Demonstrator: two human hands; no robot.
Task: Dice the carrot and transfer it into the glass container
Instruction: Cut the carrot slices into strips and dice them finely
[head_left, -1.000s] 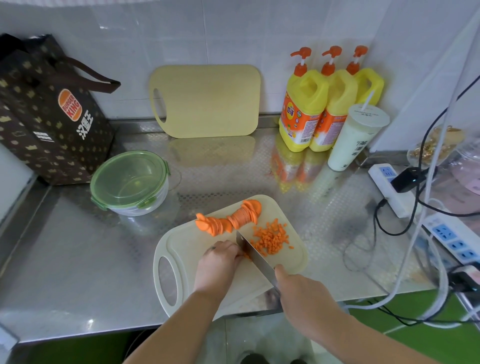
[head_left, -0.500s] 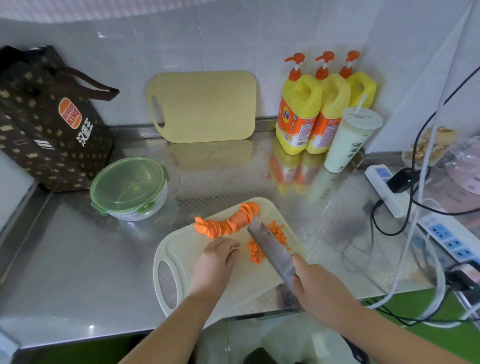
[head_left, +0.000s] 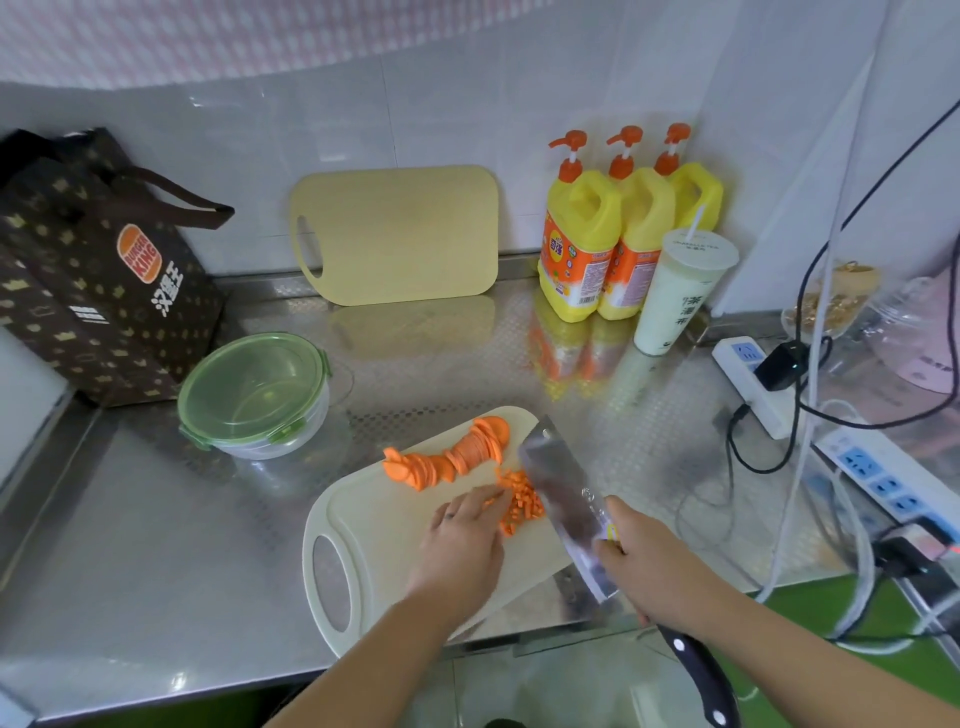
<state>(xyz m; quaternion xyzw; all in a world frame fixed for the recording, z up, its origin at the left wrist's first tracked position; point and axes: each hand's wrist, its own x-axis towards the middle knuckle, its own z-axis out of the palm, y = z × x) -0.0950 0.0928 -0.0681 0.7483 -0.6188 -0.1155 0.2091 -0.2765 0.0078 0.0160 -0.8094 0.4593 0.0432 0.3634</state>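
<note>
Worktop: embossed stainless-steel counter (head_left: 156, 545). White plastic cutting board w/ oval handle hole (head_left: 374, 525) lies at the front edge, one corner overhanging.

Carrot, 2 lots, both on the board:
- Row of overlapping orange carrot slices (head_left: 452, 457) along the far edge, just beyond the L fingertips, apart from them.
- Pile of small orange carrot dice (head_left: 519, 501) at board centre-right.

Left hand (head_left: 462, 540): palm down on the board, fingers extended and relaxed, gripping nothing. Fingertips (head_left: 496, 496) touch the near-left side of the dice pile.

Right hand (head_left: 654, 566): fingers clenched round the rear of a broad steel cleaver (head_left: 566, 509), approx. where blade meets handle; the black riveted handle end juts back under the forearm. Blade flat faces up, tilted, bordering the R side of the dice. Whether its edge contacts the board: cannot tell.

Dice sit between the L fingertips and the blade.

Round glass container w/ green clip-on lid (head_left: 254, 395): lid on, standing on the counter left of and behind the board, well apart from both hands.
</note>
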